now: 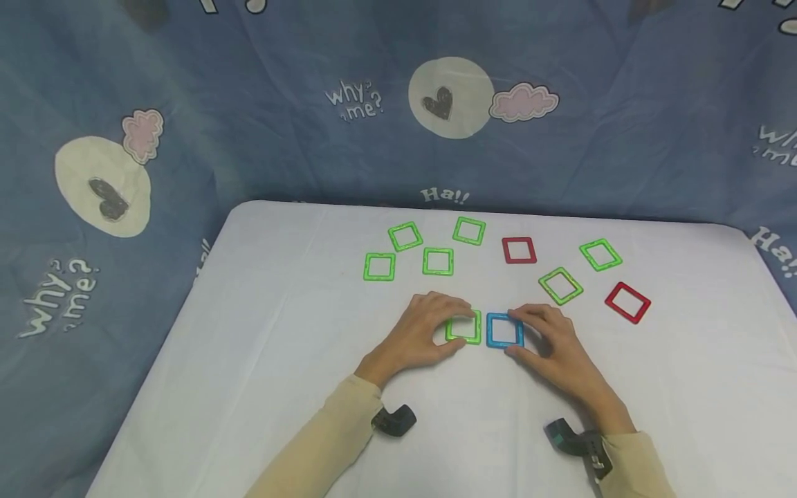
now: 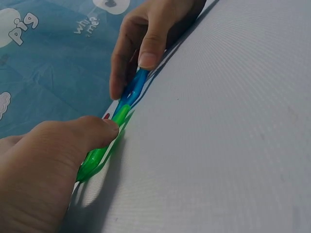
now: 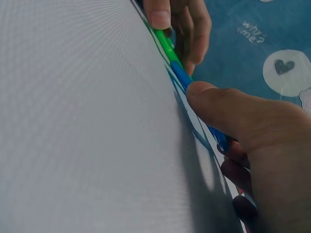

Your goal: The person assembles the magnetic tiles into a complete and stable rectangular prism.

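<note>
My left hand (image 1: 423, 332) holds a green square frame (image 1: 479, 327) by its near and far edges, between thumb and fingers. Just to its right, my right hand (image 1: 557, 349) pinches a blue square frame (image 1: 488, 330) the same way. A narrow gap shows between the two frames in the head view. In the left wrist view the green frame (image 2: 92, 162) lies in line with the blue frame (image 2: 139, 83), both slightly above the white surface, with shadows below. The right wrist view shows my right thumb on the blue frame's edge (image 3: 181, 74).
Beyond the hands lie several loose green frames, such as one at the left (image 1: 379, 279) and one at the right (image 1: 600, 268). Two red frames, one at the back (image 1: 519, 261) and one at the right (image 1: 635, 319), lie among them on the white table (image 1: 280, 311). A blue printed curtain (image 1: 280, 138) hangs behind.
</note>
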Motion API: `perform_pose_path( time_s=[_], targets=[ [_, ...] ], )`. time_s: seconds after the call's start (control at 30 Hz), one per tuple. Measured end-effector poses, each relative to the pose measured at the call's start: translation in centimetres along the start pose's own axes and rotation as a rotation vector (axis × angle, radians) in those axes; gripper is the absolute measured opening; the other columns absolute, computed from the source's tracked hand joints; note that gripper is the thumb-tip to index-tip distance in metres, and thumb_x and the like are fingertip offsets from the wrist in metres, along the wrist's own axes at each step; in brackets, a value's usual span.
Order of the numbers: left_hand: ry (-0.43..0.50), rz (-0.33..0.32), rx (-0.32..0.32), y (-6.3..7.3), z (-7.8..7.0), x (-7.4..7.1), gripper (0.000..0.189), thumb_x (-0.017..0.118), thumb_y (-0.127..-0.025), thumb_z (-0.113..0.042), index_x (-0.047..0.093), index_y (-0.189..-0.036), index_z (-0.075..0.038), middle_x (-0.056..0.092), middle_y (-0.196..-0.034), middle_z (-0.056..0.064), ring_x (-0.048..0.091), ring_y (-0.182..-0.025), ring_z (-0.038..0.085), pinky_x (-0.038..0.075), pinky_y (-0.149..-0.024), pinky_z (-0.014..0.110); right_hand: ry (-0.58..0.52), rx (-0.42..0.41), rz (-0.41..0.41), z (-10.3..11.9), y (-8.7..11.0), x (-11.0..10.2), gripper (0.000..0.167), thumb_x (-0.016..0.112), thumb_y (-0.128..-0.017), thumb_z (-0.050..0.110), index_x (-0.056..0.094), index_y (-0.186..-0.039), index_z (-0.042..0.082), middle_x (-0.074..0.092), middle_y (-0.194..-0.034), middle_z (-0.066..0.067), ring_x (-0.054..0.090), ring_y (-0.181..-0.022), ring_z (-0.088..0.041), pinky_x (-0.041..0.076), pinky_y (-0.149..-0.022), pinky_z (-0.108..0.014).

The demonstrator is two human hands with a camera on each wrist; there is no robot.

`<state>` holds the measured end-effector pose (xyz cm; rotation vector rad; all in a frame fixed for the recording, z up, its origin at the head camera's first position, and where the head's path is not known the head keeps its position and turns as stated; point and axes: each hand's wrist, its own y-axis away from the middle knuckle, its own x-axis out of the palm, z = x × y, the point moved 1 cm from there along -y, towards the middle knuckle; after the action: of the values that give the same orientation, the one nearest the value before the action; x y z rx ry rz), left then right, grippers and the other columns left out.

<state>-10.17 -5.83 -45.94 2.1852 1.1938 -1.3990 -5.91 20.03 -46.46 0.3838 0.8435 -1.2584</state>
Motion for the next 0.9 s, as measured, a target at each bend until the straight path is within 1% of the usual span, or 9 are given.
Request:
perform_pose_path(
  time_s=[0.13,0.37,0.5,0.73,0.9],
  targets=[
    [-0.009,0.000,0.006,0.03,0.01,0.04,0.043,0.067,-0.085,-0.038,0.058,-0.127,-0.030,0.054,-0.132,-0.012,0.045,-0.123,0.008,0.035,-0.101,0.032,0.011,-0.010,0.001,0.04,-0.03,0.02,0.059,0.080,-0.075,0.026,0.057,-0.129,0.022,0.051,-0.129,0.001,0.040,-0.121,-0.017,0.032,-0.097,-0.042],
    [-0.014,-0.004,0.022,0.09,-0.07,0.03,0.043,0.068,-0.085,-0.038,0.060,-0.126,-0.029,0.055,-0.131,-0.013,0.045,-0.121,0.007,0.036,-0.098,0.031,0.034,-0.057,-0.015,0.08,-0.12,0.01,0.060,0.082,-0.072,0.023,0.058,-0.127,0.019,0.052,-0.126,-0.001,0.041,-0.119,-0.018,0.028,-0.094,-0.036],
    [-0.015,-0.001,0.035,0.02,-0.02,0.06,0.042,0.068,-0.084,-0.038,0.061,-0.125,-0.029,0.055,-0.130,-0.013,0.045,-0.121,0.006,0.036,-0.097,0.030,0.044,-0.071,-0.015,0.14,-0.15,0.03,0.061,0.082,-0.072,0.023,0.058,-0.127,0.019,0.052,-0.125,-0.001,0.041,-0.118,-0.018,0.028,-0.093,-0.035],
    [-0.024,0.004,0.043,0.00,0.06,0.17,0.041,0.067,-0.085,-0.039,0.061,-0.125,-0.029,0.055,-0.131,-0.013,0.045,-0.121,0.007,0.036,-0.098,0.030,0.054,-0.102,-0.022,0.00,-0.29,0.17,0.061,0.083,-0.071,0.022,0.059,-0.127,0.018,0.053,-0.123,-0.002,0.041,-0.117,-0.019,0.028,-0.092,-0.038],
    [-0.037,0.020,0.037,-0.06,0.14,0.31,0.042,0.066,-0.085,-0.041,0.060,-0.126,-0.031,0.054,-0.132,-0.014,0.044,-0.123,0.007,0.035,-0.100,0.031,0.051,-0.087,-0.017,-0.06,-0.27,0.20,0.060,0.083,-0.071,0.024,0.059,-0.126,0.020,0.054,-0.123,-0.001,0.041,-0.117,-0.019,0.028,-0.091,-0.038]
  ],
)
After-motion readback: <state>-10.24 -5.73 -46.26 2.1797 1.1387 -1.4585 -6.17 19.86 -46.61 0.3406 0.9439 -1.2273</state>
